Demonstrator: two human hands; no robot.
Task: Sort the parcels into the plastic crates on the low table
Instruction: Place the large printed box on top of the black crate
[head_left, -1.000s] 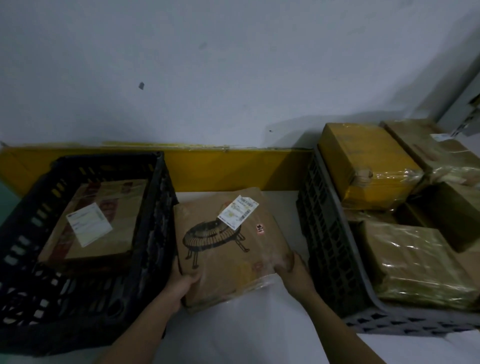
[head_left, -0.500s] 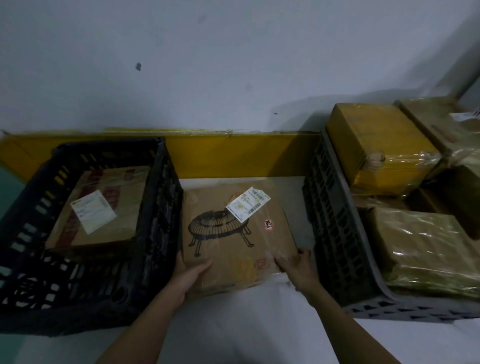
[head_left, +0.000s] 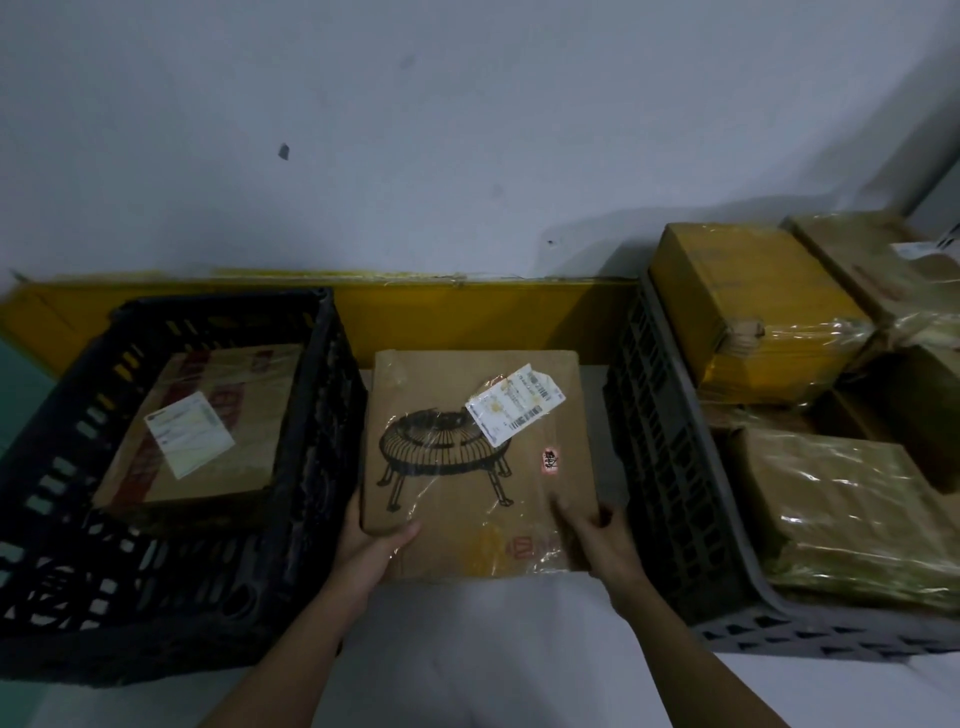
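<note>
You hold the flat brown cardboard parcel (head_left: 475, 457) between the black plastic crate (head_left: 322, 374) and the grey plastic crate (head_left: 670, 467), left hand (head_left: 371, 545) and right hand (head_left: 597, 530) clamped on its near corners, probably so it stays level for lifting.

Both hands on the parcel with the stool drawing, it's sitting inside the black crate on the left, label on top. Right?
Not inside. The head view shows the parcel with the stool drawing between the black crate and the grey crate, outside both. The left hand and right hand do hold its near edge, and its label faces up.
</note>
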